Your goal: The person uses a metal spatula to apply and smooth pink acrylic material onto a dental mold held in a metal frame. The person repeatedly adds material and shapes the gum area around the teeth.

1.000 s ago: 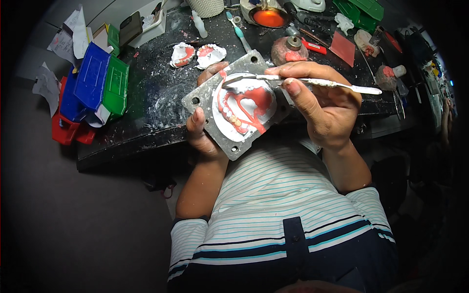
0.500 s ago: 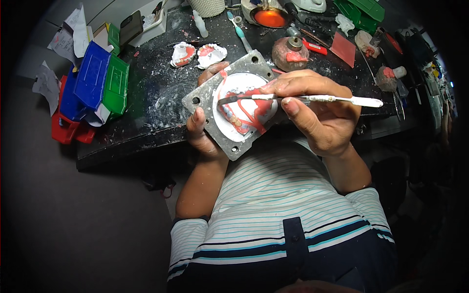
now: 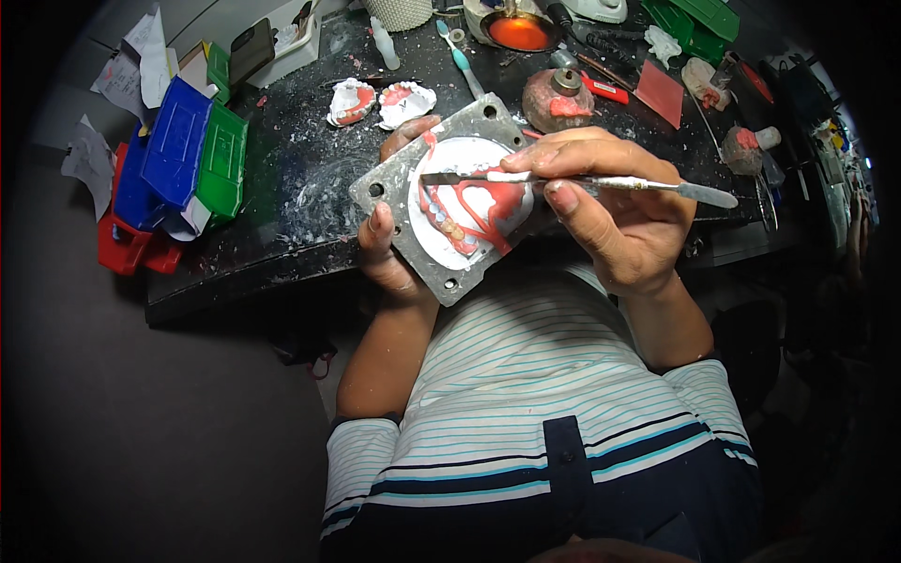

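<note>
A square grey metal dental flask half (image 3: 375, 208) with corner holes is tilted in my left hand (image 3: 387, 253), thumb on its front edge and fingers behind. White plaster (image 3: 427, 246) fills its round middle, carrying red wax (image 3: 505, 199) and a row of artificial teeth (image 3: 449, 228). In a pinch between thumb and fingers, my right hand (image 3: 624, 216) holds a slim wax knife (image 3: 702, 194). Its flat dark blade lies over the plaster's left part, close to the wax; whether it touches I cannot tell.
Two plaster tooth models (image 3: 407, 105) lie behind the flask on the dark bench (image 3: 319, 211). Blue and green bins (image 3: 178, 155) stand at left. Further back are a toothbrush (image 3: 458, 61), an orange-glowing pan (image 3: 521, 35), a round burner (image 3: 556, 101) and a red wax sheet (image 3: 660, 94).
The wax knife has rolled in my right fingers, and its blade has shifted slightly up over the plaster. The flask stays nearly in place.
</note>
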{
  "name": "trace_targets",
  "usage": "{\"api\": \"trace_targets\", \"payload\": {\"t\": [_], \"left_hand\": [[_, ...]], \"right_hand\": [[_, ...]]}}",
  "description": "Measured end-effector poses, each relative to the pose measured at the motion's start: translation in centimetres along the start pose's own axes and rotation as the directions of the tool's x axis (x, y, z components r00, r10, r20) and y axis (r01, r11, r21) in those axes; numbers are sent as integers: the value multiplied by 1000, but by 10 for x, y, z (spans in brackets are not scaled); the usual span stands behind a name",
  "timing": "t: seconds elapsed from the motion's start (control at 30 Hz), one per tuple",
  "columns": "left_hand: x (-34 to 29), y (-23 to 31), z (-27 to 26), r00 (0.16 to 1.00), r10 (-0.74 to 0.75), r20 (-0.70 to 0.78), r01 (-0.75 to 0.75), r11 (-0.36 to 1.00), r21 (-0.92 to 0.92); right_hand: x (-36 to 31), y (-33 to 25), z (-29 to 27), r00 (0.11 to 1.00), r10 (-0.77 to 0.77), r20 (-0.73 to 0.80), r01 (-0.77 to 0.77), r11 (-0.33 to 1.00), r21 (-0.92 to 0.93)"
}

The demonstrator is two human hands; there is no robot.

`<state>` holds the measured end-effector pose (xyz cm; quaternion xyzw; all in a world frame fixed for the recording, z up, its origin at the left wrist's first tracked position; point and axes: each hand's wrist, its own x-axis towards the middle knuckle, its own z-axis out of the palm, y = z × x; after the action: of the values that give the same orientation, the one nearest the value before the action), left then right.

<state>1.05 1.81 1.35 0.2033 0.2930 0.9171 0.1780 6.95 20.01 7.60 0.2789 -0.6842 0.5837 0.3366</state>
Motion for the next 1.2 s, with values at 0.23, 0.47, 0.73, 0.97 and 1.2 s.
{"api": "trace_targets", "payload": {"t": [0.23, 0.47, 0.73, 0.97, 1.2], "left_hand": [[4, 4, 12, 996, 46, -81, -40, 997, 71], [4, 1, 13, 992, 13, -126, -8, 999, 44], [6, 1, 4, 993, 79, -88, -73, 995, 63], [6, 2, 0, 991, 60, -120, -61, 998, -7], [5, 2, -5, 992, 55, -110, -66, 992, -104]], "right_hand": [[1, -2, -3, 992, -63, 109, 66, 997, -28], [0, 2, -3, 1000, 19, -12, -19, 1000, 20], [24, 27, -60, 917, 9, -399, -137, 945, -295], [22, 40, -68, 916, 132, -379, -265, 908, -323], [19, 26, -81, 854, 76, -515, -248, 929, -274]]}}
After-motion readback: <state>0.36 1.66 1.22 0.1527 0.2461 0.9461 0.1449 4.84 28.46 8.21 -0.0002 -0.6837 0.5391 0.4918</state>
